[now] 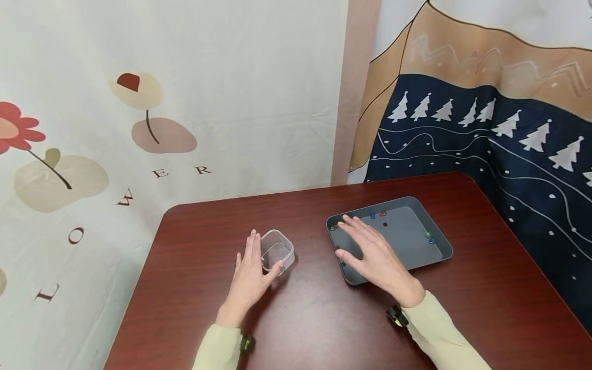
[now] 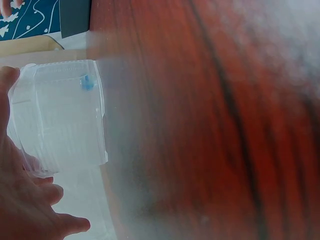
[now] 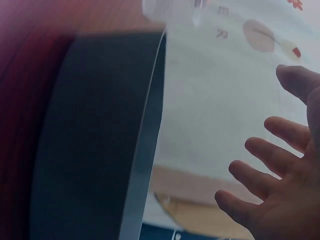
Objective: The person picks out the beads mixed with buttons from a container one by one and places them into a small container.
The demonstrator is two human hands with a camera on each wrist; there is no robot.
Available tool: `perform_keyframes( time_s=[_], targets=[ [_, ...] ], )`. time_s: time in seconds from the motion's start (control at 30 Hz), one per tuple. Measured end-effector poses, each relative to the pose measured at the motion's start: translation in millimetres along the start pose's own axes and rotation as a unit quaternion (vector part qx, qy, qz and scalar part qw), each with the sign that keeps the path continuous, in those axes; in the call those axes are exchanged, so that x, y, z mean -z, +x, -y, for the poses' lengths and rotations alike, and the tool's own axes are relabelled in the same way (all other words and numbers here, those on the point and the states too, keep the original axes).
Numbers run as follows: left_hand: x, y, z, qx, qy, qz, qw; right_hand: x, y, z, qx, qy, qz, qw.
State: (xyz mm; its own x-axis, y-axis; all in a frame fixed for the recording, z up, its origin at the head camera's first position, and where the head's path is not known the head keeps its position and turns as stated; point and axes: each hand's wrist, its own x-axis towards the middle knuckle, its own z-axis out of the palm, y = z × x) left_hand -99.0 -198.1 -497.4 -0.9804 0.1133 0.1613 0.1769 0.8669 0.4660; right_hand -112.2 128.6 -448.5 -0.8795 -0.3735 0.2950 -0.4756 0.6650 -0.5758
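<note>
A clear plastic container with rounded corners stands upright on the table. My left hand holds it, fingers along its left side and thumb at the near rim. In the left wrist view, a small blue spot shows through the wall of the container; whether it lies inside I cannot tell. Over the left part of a grey tray hovers my right hand, fingers spread and holding nothing. Small coloured beads lie in the tray, among them blue and green ones at the right; the hand hides part of the left side.
The dark red-brown wooden table has rounded far corners. Behind it hangs a pale curtain with flower prints; a navy cloth with white trees hangs at the right. Bare tabletop separates container and tray.
</note>
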Motion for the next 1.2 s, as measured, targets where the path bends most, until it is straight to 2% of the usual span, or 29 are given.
perform_keyframes(
  time_s=[0.17, 0.37, 0.53, 0.83, 1.03, 1.2],
  targets=[
    [0.4, -0.5, 0.5, 0.0, 0.003, 0.006, 1.0, 14.2, -13.2, -21.4, -0.037, -0.013, 0.01, 0.9992],
    [2.8, -1.9, 2.7, 0.013, 0.009, 0.022, 0.9996, 23.8, -27.1, -45.8, -0.085, -0.053, 0.045, 0.9939],
    [2.9, -2.4, 4.5, 0.01, 0.014, 0.024, 0.9996, 29.7, -35.6, -58.8, -0.103, -0.097, 0.059, 0.9882],
    [2.9, -2.2, 4.4, 0.008, 0.011, 0.027, 0.9995, 36.4, -40.9, -73.3, -0.101, -0.146, 0.058, 0.9825],
    [2.9, -1.1, 4.1, 0.001, 0.012, 0.022, 0.9997, 39.0, -41.4, -81.6, -0.086, -0.15, 0.053, 0.9835],
    [3.1, 0.0, 2.9, -0.003, 0.013, 0.019, 0.9997, 44.1, -41.2, -87.5, -0.076, -0.134, 0.059, 0.9862]
  ],
)
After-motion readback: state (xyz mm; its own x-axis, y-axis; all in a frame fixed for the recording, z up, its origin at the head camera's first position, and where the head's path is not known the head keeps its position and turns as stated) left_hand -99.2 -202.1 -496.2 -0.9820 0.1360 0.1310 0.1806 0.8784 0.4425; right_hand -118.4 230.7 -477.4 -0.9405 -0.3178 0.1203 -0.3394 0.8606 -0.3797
